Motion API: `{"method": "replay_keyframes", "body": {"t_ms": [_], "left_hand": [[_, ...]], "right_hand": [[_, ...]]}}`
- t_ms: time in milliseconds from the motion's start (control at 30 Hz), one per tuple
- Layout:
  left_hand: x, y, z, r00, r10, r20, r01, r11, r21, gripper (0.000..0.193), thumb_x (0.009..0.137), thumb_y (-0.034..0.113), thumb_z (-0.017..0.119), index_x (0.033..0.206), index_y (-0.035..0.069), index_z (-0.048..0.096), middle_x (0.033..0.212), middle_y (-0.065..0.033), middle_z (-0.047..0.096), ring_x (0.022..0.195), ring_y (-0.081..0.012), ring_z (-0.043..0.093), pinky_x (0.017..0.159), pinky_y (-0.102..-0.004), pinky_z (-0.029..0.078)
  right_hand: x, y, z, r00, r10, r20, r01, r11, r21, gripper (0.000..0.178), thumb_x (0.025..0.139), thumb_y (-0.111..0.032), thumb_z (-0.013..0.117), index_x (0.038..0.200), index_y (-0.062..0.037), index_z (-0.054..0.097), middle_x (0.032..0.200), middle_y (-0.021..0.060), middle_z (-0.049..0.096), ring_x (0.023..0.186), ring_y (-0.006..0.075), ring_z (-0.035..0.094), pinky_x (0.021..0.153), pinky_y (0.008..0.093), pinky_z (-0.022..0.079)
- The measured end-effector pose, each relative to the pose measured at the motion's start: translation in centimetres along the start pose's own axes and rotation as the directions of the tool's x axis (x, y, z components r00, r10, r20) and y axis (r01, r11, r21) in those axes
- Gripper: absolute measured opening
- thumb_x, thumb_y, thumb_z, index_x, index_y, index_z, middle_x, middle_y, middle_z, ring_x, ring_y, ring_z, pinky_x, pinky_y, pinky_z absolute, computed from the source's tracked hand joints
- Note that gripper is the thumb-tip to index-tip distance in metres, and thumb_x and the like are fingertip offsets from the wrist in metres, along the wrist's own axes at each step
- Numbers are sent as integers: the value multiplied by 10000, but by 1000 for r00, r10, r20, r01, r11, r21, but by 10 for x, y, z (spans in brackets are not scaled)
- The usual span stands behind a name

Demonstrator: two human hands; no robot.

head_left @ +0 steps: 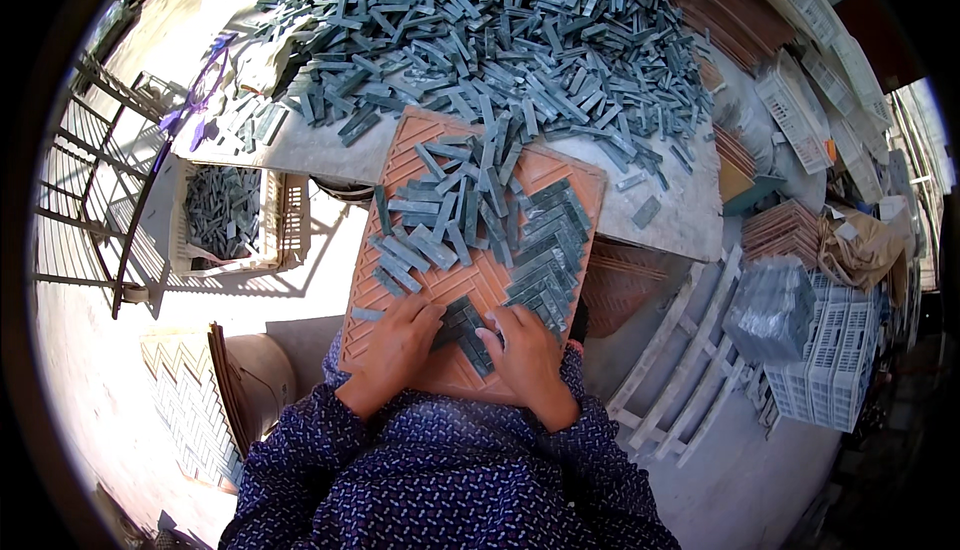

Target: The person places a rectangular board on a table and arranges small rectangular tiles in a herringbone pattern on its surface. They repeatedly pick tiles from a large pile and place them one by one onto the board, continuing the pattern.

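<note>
An orange herringbone-grooved tray (462, 285) lies tilted across my lap, its far end resting against the table edge. Dark grey-green stone strips (550, 245) fill its right side in a herringbone pattern, and a smaller set patch (464, 324) lies between my hands. Loose strips (425, 212) are heaped on the tray's upper middle and left. My left hand (400, 338) is closed at the patch's left edge, fingers bent together; what they hold is hidden. My right hand (528, 352) bends over the patch's right edge, thumb and forefinger closed at a dark stone strip.
A large heap of strips (480, 45) covers the table (690, 205) ahead. A crate of strips (272, 215) stands at left, above a patterned panel (185, 400). To the right are a slatted pallet (655, 375), stacked white crates (825, 360) and brown tray stacks (780, 233).
</note>
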State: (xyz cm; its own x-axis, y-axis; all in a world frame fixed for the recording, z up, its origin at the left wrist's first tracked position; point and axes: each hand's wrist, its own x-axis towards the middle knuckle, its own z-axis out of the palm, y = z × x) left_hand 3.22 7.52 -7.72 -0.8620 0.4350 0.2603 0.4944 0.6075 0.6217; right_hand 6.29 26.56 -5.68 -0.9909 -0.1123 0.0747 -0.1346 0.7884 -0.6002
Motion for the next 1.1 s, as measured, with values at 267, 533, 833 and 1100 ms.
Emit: {"method": "replay_keyframes", "body": {"t_ms": [267,533,833,1100], "left_hand": [[0,1,-2,999,9,31,-10,1000,14,240,724,27,579,962,-3,588,896,-130,544,843,-307,543,751,-378,460],[3,1,-5,1000,25,-2,-26,999,-45,214,728,23,578,939,-5,597,916,-137,569,847,-306,555,752,-380,468],[-3,-1,0,996,27,-83,-34,996,-81,157,731,14,578,884,2,613,871,-121,588,787,-303,568,710,-381,476],[-4,3,-4,997,50,-56,-54,997,-58,198,694,14,600,890,7,627,879,-117,598,819,-294,574,723,-369,480]], "right_hand": [[14,-6,9,1000,-1,14,1,1000,-4,210,721,-76,694,884,-49,565,812,114,594,735,318,599,629,400,478],[16,-8,6,999,22,47,-21,1000,-21,198,725,-59,688,881,-39,568,778,130,596,724,329,602,621,409,475],[17,4,9,999,-27,-20,30,990,135,160,730,-57,697,859,-24,608,773,154,622,691,313,619,604,383,484],[12,-4,16,999,6,-45,-5,1000,28,278,711,-56,716,962,-36,599,803,124,611,725,301,612,620,379,484]]}}
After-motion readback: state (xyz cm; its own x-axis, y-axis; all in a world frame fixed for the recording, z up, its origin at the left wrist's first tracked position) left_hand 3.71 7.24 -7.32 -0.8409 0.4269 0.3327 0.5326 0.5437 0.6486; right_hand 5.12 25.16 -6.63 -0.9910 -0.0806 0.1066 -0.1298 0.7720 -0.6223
